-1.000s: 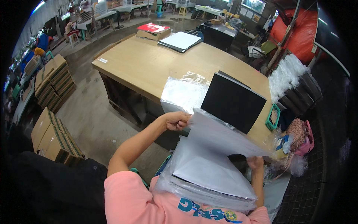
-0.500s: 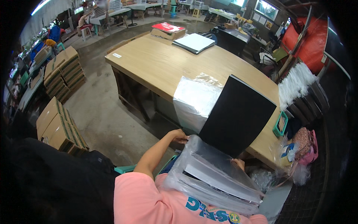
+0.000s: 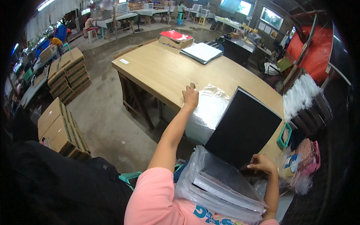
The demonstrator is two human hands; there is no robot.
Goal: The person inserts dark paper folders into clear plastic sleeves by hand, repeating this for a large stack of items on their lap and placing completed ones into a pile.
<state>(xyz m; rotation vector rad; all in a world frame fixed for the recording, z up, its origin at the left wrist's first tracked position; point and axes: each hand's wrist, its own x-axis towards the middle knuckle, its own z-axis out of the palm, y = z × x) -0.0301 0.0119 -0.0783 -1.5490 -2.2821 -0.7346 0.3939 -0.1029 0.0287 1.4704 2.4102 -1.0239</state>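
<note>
My left hand (image 3: 191, 97) reaches over the table to the left edge of a stack of clear plastic sleeves (image 3: 212, 107), its fingers apart at the sleeves. Beside that stack a large black board (image 3: 245, 127) leans at a slant over the table's near edge. My right hand (image 3: 263, 163) is by the board's lower right corner, fingers loosely bent and apart, with nothing visible in them. Against my body lies a bundle of flat white and dark sheets in clear plastic (image 3: 221, 183); neither hand holds it.
The wooden table (image 3: 157, 67) bears a white-topped stack of boards (image 3: 201, 51) and a box with a red packet (image 3: 176, 35). A green basket (image 3: 284, 135) and a pink bag (image 3: 313, 153) are at the right. Cardboard boxes (image 3: 62, 125) stand on the floor at left.
My left hand has left the plastic of the bundle and moved forward to the sleeve stack. My right hand has come up from behind the bundle's plastic into plain sight. The view has shifted slightly.
</note>
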